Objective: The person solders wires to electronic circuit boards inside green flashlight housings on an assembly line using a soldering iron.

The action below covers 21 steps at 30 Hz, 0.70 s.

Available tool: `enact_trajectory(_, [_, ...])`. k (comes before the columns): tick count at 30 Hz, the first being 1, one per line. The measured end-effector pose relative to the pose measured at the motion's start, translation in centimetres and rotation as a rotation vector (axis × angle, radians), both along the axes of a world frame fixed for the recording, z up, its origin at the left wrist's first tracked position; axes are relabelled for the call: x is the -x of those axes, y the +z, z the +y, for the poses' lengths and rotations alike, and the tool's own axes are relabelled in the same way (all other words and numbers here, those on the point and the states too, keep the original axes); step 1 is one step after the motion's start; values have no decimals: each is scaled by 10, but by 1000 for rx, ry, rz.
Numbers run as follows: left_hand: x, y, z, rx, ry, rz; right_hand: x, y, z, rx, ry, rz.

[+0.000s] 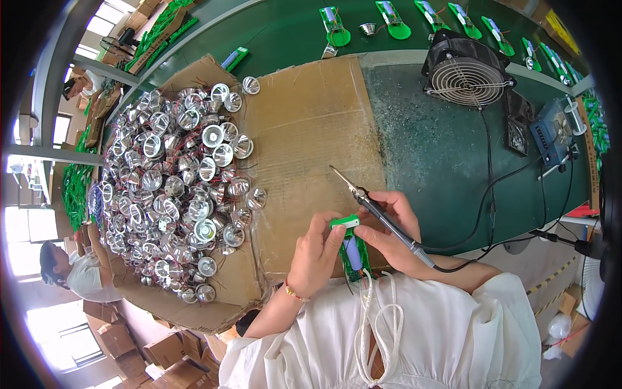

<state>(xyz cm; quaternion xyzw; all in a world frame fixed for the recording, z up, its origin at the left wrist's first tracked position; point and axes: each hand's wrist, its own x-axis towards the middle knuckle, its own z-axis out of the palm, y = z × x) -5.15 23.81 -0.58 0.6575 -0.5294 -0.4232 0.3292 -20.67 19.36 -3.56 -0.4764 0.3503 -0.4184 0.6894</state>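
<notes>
Close to my body, my left hand [310,259] pinches a green flashlight housing [345,222] by its end, with a white piece on top. A lilac battery cell [353,254] lies inside it, and thin wires hang from its lower end. My right hand [396,227] has a soldering iron [382,217] lodged in its grip, while its thumb and fingers also touch the housing's right side. The iron's bare tip points up and left over the cardboard sheet [311,129], apart from the housing. Its cable trails off to the right.
A cardboard box [223,311] heaped with shiny reflectors with wires [188,175] stands left. A metal-guarded fan [470,81] and a blue soldering station [551,133] sit on the green bench at the right. Several green housings [395,23] line the far side. Another person [81,266] is at left.
</notes>
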Motion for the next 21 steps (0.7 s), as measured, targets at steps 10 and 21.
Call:
enact_trajectory(10, [-2,8,-3,-134,-49,85,2,-2,2,56,5,43])
enact_trajectory(21, [8,-20,5,57,72,369,3,-4,3,73,6,61])
